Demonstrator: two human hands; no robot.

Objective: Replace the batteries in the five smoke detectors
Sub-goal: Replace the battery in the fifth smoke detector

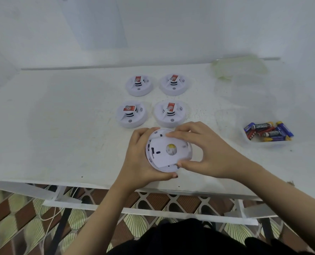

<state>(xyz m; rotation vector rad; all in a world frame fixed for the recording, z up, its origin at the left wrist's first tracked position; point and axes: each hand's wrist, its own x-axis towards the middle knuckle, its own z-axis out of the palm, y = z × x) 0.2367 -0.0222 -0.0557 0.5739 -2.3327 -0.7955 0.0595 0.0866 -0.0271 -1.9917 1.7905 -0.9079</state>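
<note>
Plastic, hollow and light, was how I judged the smoke detector point(157, 137) that I held upside down close to the near edge of the surface point(70, 135), at 6 o'clock from the four other detectors point(169, 114). My left hand point(136, 162) cupped its round body from 9 o'clock, fingers curled round the rim. My right hand point(204, 150) gripped the back plate point(162, 155), fingers at 12 o'clock and thumb at 6. The plate looked thin and stiff, its small tabs likely to snap, so I reckoned on holding by the rims and twisting, not prying. Smooth sides might slip. Batteries point(269, 133) lay in a clear tray point(270, 143) at 3 o'clock.
</note>
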